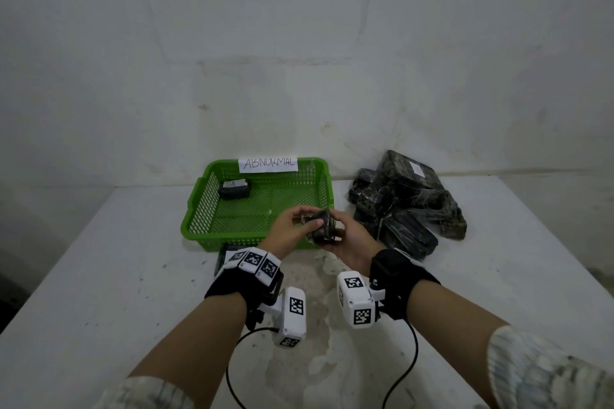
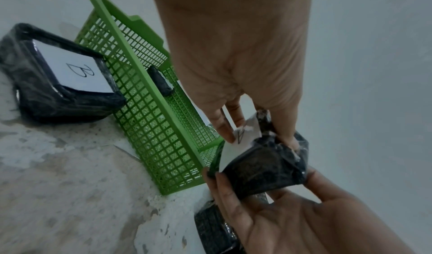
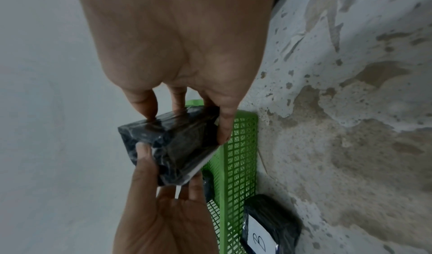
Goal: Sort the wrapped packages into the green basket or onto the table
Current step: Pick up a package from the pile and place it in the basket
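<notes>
Both hands raised together: left hand (image 1: 288,233), right hand (image 1: 353,242), fingers (image 2: 225,127) pinching.

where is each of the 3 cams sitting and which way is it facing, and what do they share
Head: on the head, looking forward and down at the table, green basket and package pile; both forearms show.
Left wrist: along the left hand toward the held package; right hand opposite.
Right wrist: along the right hand toward the same package; left hand opposite.
Shared: both wrist views show the B-labelled package outside the basket.
</notes>
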